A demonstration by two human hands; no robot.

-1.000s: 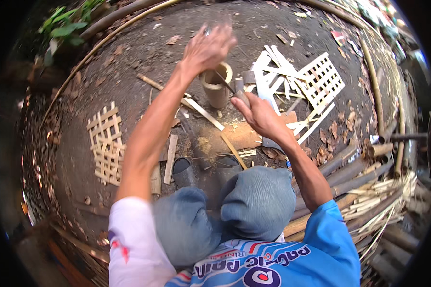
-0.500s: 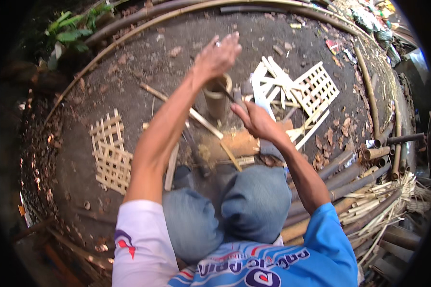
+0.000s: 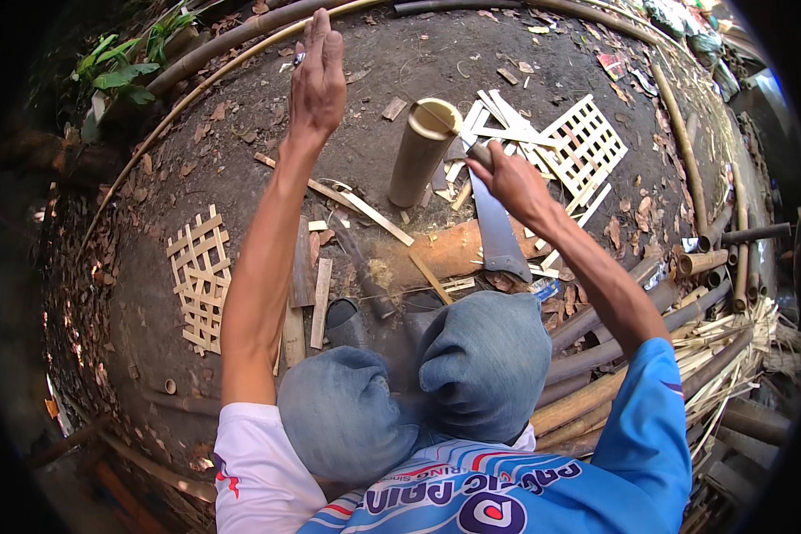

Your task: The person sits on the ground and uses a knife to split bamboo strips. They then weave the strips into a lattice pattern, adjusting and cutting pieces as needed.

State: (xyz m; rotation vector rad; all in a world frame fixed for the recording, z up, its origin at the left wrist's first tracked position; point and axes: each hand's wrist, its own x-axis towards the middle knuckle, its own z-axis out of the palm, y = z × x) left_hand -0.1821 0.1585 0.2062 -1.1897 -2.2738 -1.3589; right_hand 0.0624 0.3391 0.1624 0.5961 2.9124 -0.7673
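My right hand (image 3: pixel 518 182) is closed round the handle of a knife (image 3: pixel 480 157). Its thin blade reaches left and lies across the top end of a pale bamboo tube (image 3: pixel 411 166). The tube stands on the ground ahead of me, tilted a little to the right. My left hand (image 3: pixel 319 84) is raised to the left of the tube, apart from it. It is empty, with its fingers stretched out and a ring on one of them. Below my right hand a handsaw (image 3: pixel 496 218) rests with its broad blade across a brown bamboo log (image 3: pixel 445 253).
Woven bamboo lattices lie at the left (image 3: pixel 200 276) and the far right (image 3: pixel 587 142). Split strips (image 3: pixel 498 120) are heaped behind the saw. Bamboo poles (image 3: pixel 610 392) and shavings are stacked at my right. Sandals (image 3: pixel 347 322) are on the ground before my knees.
My left hand has moved left and away from above the tube. The tube's top has shifted right and away from me, with the knife and my right hand following.
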